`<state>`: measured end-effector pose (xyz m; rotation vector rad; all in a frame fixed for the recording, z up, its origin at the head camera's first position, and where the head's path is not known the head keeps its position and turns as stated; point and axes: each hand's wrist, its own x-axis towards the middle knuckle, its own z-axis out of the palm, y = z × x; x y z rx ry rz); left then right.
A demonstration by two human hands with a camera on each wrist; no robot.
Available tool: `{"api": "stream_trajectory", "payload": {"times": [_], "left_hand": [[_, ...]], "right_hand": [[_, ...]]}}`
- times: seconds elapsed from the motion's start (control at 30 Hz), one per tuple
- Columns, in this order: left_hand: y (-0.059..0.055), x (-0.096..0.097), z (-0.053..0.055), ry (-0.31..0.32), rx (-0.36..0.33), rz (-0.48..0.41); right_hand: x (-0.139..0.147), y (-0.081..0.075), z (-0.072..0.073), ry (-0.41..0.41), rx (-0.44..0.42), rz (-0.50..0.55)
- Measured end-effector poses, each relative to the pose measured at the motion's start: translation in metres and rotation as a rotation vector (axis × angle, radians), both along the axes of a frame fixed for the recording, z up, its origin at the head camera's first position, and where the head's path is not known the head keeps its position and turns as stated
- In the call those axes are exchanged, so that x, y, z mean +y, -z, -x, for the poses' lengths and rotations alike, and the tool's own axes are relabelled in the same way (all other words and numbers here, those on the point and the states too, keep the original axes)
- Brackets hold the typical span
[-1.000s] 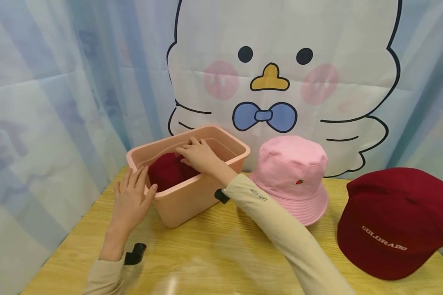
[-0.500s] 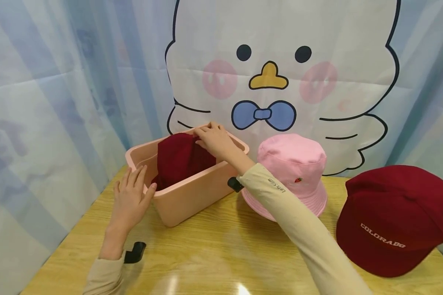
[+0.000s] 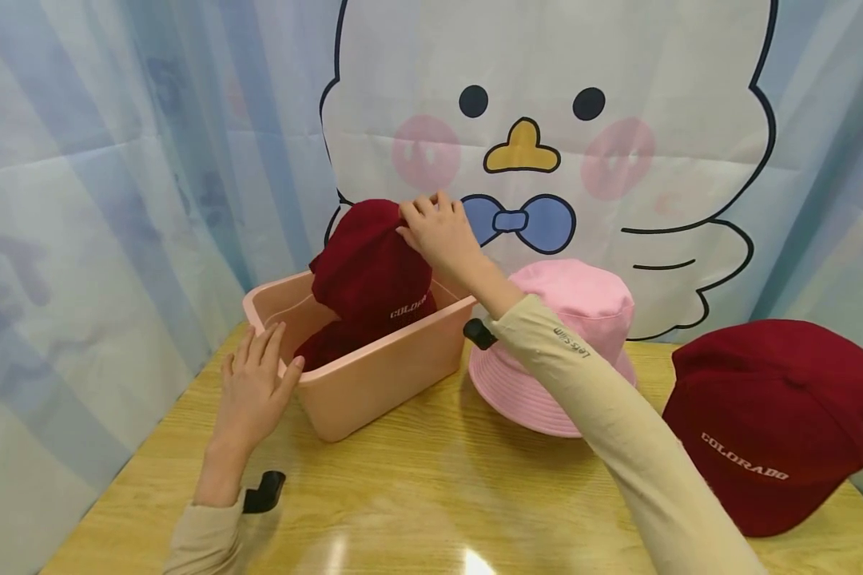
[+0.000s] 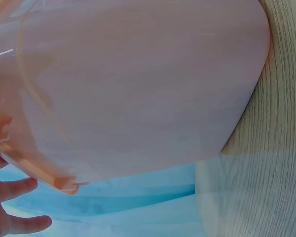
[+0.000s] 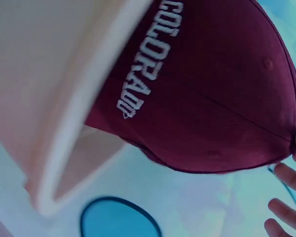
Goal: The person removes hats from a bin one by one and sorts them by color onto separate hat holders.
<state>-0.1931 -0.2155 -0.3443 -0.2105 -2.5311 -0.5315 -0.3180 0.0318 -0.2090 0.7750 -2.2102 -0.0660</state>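
Right hand (image 3: 442, 237) pinches red cap (image 3: 374, 267) at its 1 o'clock, lower part inside bin (image 3: 388, 385). Left hand (image 3: 250, 393), fingers nearly straight, touches bin at 8 o'clock.

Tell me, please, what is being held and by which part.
The right hand holds a maroon cap by its crown's top; the left hand touches the box rim.

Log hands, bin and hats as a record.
Bin: peach, on wooden table
Held cap: maroon, partly inside bin, partly above its rim
Left hand: fingers extended, at the bin's left end
Right hand: grips the held cap's top
Bucket hat: pink, right of bin, partly behind right sleeve
Other cap: maroon, on table, far right
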Motion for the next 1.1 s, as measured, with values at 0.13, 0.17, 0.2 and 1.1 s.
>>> {"api": "stream_trajectory", "payload": {"times": [0.13,0.17,0.2,1.1], "left_hand": [[0.001,0.001,0.002,0.007,0.004,-0.005],[0.001,0.001,0.002,0.008,0.005,-0.005],[0.001,0.001,0.002,0.009,0.005,-0.006],[-0.004,0.004,0.008,0.049,0.028,-0.038]], "right_hand": [[0.009,-0.019,-0.007,0.003,0.035,0.032],[0.011,-0.024,-0.008,0.003,0.033,0.039],[0.013,-0.028,-0.010,0.000,0.031,0.045],[0.181,-0.129,-0.099,0.147,0.099,0.057]]}}
